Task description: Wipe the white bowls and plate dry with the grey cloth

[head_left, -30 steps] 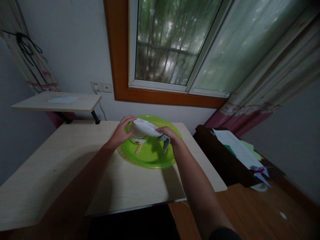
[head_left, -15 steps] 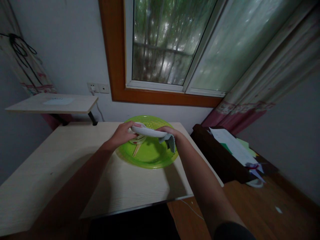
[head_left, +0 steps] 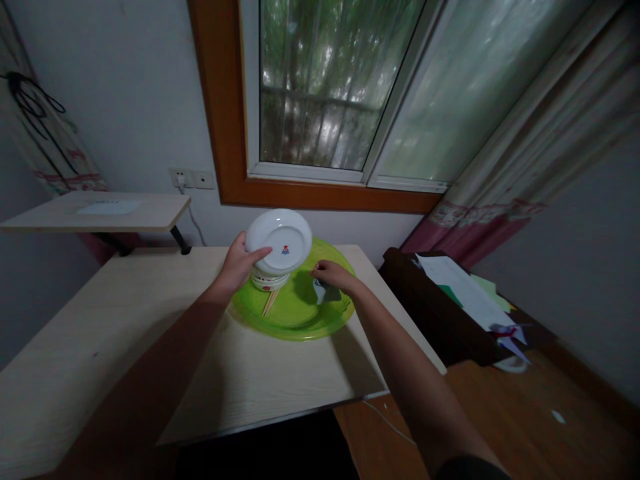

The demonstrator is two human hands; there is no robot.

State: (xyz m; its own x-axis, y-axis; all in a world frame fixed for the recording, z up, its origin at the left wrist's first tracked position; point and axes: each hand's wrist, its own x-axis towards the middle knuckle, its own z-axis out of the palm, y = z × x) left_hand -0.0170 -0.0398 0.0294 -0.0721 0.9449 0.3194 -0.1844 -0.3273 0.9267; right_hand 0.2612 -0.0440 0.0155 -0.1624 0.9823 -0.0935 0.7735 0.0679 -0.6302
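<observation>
My left hand [head_left: 239, 265] grips a white plate [head_left: 278, 235] by its left edge, thumb over its underside, where a small red and blue mark shows. The plate is tilted up above a stack of bowls [head_left: 270, 281], which it partly hides. To the right, my right hand [head_left: 334, 275] is closed on a grey-green cloth [head_left: 326, 292] that hangs below the fingers, apart from the plate. Under both hands lies a round green tray [head_left: 295, 330]. Wooden chopsticks [head_left: 271, 303] rest on it in front of the bowls.
The tray stands on a pale wooden table [head_left: 260, 380] against the wall below a window [head_left: 330, 100]. A small raised shelf [head_left: 100, 213] is at the table's left back. Right of the table, papers [head_left: 465, 293] lie on a dark brown piece of furniture [head_left: 420, 307].
The plate has turned from edge-on to show its underside and moved slightly left and up. My right hand with the cloth has come away from the plate's right edge.
</observation>
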